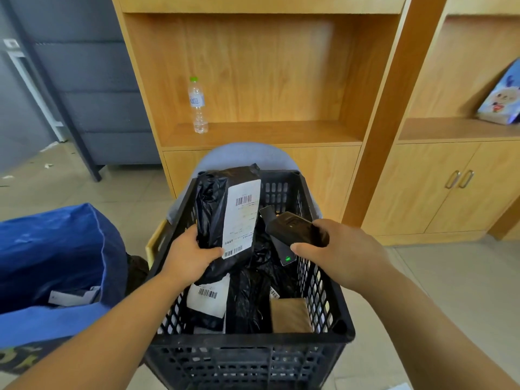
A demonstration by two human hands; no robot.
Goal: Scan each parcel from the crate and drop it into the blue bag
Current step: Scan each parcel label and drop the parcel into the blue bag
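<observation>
The left hand (191,257) grips the lower end of a black plastic-wrapped parcel (212,209). The thumb lies across the front, just beside the bottom of its white label (242,220), and the fingers are curled out of sight behind. The parcel is held above the far left part of the crate (250,340), and its top reaches past the crate's far edge.

The wrap is thin, crinkled film, so I judge the parcel light, soft-skinned and a little slick. It stands up when held from one end, which suggests something fairly flat and firm inside. A pinch at the bottom edge suits it. The thumb sits close to the lower barcode and should not slide over it.

The parcel's long axis runs nearly upright, leaning slightly, from the hand up towards the crate's far edge. The label runs lengthwise along it and faces the person, with one barcode near the top and another at the bottom.

The right hand (346,251) is wrapped round a black scanner (292,226) just beside the parcel's right edge. The scanner's nose is aimed up and left at the label, and a small green light shows at its near end.

More black parcels lie in the crate below, with a brown packet (291,315) in the near right corner. The blue bag (56,249) stands open just left of the crate.
</observation>
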